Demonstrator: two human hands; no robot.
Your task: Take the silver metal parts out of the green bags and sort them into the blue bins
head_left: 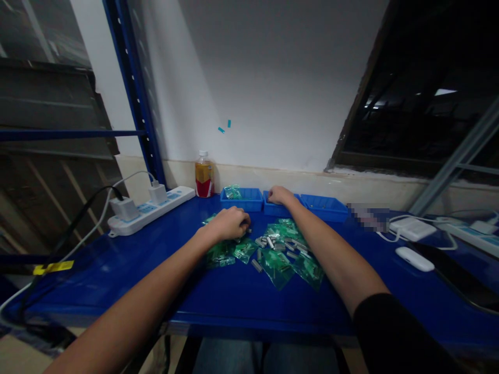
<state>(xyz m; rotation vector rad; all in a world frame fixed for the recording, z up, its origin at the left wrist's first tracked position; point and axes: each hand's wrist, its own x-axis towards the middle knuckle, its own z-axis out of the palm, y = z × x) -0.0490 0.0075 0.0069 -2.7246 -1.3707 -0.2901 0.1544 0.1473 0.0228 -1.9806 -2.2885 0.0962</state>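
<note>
My left hand point(231, 222) is curled just above a pile of clear bags with green contents point(222, 253). A small shiny bit shows by its fingertips, too small to name. My right hand point(279, 195) reaches over the middle blue bin point(276, 210), its fingers pinched together inside the rim. What those fingers hold, if anything, is hidden. Between my forearms lie loose small metal cylinders point(268, 241) among more green-filled bags point(277, 264). The left blue bin point(249, 203) contains a similar bag point(233, 192). The right blue bin point(325, 206) stands beside the middle one.
A drink bottle point(204, 174) stands against the wall. At the left is a power strip point(152, 208) with plugs and cables. On the right lie a white case point(415, 258), a dark phone point(463, 275), a white charger point(412, 228) and another power strip point(468, 231).
</note>
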